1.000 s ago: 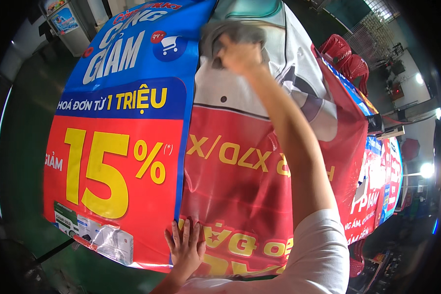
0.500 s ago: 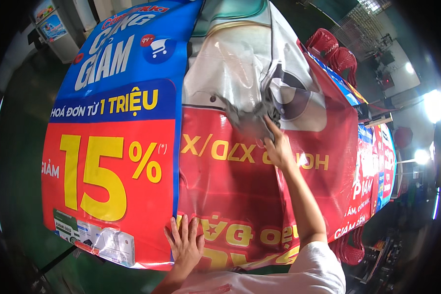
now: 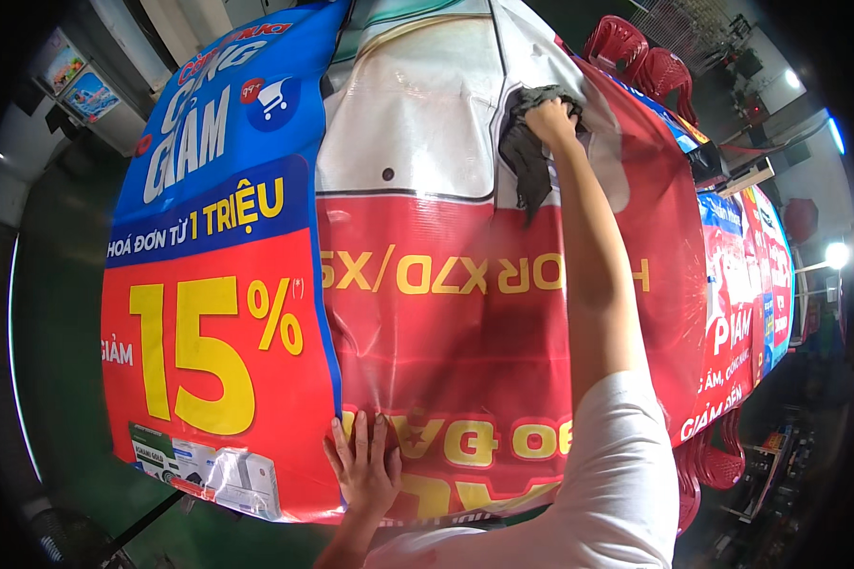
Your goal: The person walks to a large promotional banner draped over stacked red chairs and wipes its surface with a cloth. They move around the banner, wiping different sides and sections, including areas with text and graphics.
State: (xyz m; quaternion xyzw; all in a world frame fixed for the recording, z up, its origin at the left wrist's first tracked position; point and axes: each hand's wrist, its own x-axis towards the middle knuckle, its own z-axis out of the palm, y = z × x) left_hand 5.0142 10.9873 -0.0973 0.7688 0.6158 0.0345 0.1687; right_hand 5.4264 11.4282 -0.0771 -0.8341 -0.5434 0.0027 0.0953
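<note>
A large red and white printed vinyl banner point(image 3: 427, 379) lies spread in front of me, its lettering mirrored from where I stand. Far up on it, my right hand point(image 3: 552, 121) presses down a crumpled dark grey cloth point(image 3: 527, 152), fingers closed on it, on a grey and white part of the print. Near the close edge my left hand point(image 3: 366, 467) rests flat with fingers spread, beside the seam where a blue and red banner point(image 3: 218, 256) meets the red one. Nothing is in the left hand.
Red plastic chairs point(image 3: 664, 78) stand beyond the right edge, with more red chairs point(image 3: 721, 460) at lower right. More printed banners point(image 3: 735, 313) hang at the right, near a clamp-like bar point(image 3: 745, 178). A refrigerator-like cabinet point(image 3: 95, 104) stands at far left, on green floor.
My right hand has swept the cloth away from me and slightly right, up the banner. The white area it covered now lies flatter. The left hand stays flat near the close edge.
</note>
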